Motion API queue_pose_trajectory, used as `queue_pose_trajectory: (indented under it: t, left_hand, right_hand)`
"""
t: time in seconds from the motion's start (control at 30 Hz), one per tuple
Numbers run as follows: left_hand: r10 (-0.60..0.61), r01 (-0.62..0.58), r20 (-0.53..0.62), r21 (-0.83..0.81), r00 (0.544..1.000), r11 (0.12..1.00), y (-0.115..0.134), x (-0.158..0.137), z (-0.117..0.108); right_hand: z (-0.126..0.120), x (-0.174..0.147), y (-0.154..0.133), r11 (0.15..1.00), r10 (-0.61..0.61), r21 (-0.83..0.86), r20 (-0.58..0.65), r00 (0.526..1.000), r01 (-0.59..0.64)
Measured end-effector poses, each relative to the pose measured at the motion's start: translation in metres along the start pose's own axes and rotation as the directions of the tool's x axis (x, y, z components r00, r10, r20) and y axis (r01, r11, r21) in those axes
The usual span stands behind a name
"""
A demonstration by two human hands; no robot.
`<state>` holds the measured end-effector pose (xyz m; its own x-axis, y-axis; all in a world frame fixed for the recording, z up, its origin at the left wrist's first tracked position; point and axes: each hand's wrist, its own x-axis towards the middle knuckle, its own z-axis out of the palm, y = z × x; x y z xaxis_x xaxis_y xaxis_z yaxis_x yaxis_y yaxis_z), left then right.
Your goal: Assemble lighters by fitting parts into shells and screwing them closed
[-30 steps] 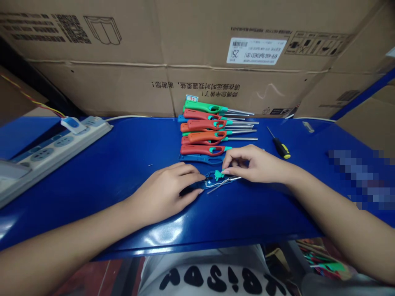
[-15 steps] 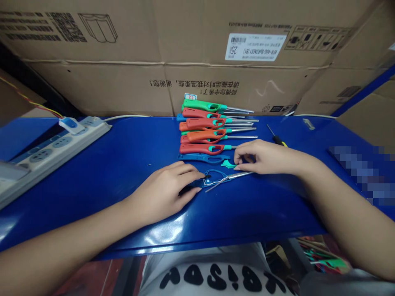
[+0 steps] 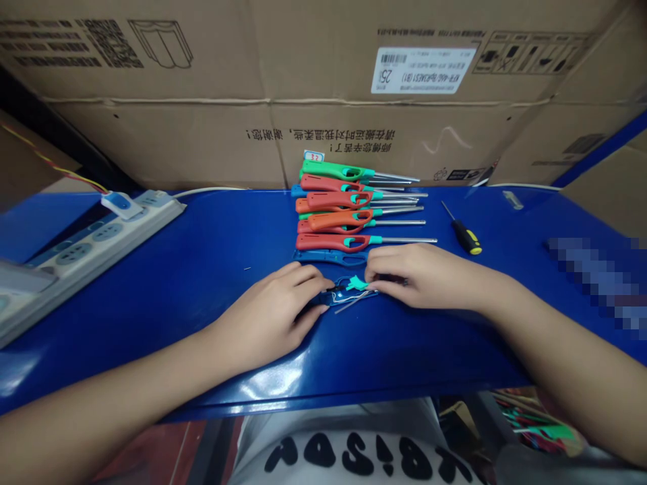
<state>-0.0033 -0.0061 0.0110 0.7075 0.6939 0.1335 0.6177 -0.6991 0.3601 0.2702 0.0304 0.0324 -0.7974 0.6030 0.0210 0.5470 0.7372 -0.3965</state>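
My left hand (image 3: 283, 310) is closed on the handle end of an opened blue lighter half-shell (image 3: 344, 294), which lies on the blue table. Thin white wires and a thin rod show in and across the shell. Between the thumb and fingers of my right hand (image 3: 414, 275) is a small green trigger piece (image 3: 358, 283), held over the shell's finger loop. That hand hides the shell's metal tube. Just behind lies another blue half-shell (image 3: 328, 256), partly covered by my right fingers.
Several red, orange and green long-necked lighters (image 3: 333, 219) are stacked behind my hands. A black-and-yellow screwdriver (image 3: 466, 236) lies at right, and a clear small piece (image 3: 512, 200) farther back. A power strip (image 3: 91, 249) runs along the left. Behind stands a large cardboard box (image 3: 202, 141).
My right hand has moved left and slightly down, bringing the green trigger piece over the blue half-shell's loop. The screwdriver now shows fully. My left hand stays in place.
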Motion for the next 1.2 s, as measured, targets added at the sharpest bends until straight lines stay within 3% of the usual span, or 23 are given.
queue_pose_trajectory:
  t: [0.3, 0.6, 0.9, 1.2]
  left_hand:
    - [-0.018, 0.018, 0.0, -0.031, 1.0, 0.999, -0.002, 0.0, 0.001]
    - [-0.061, 0.059, -0.019, -0.084, 0.998, 0.995, -0.002, 0.0, -0.001]
    - [-0.055, 0.054, -0.005, -0.032, 0.998, 0.998, 0.002, 0.0, -0.002]
    - [-0.032, 0.032, -0.005, -0.005, 0.999, 0.999, 0.003, -0.001, 0.0]
  right_hand:
    - [0.02, 0.009, -0.003, 0.999, -0.049, 0.002, -0.035, 0.998, 0.049]
    - [0.029, 0.011, -0.009, 0.965, -0.129, -0.234, -0.044, 0.991, 0.115]
    - [0.029, 0.011, -0.012, 0.915, -0.176, -0.365, 0.018, 0.984, 0.171]
    - [0.029, 0.009, -0.013, 0.877, -0.239, -0.433, -0.016, 0.971, 0.209]
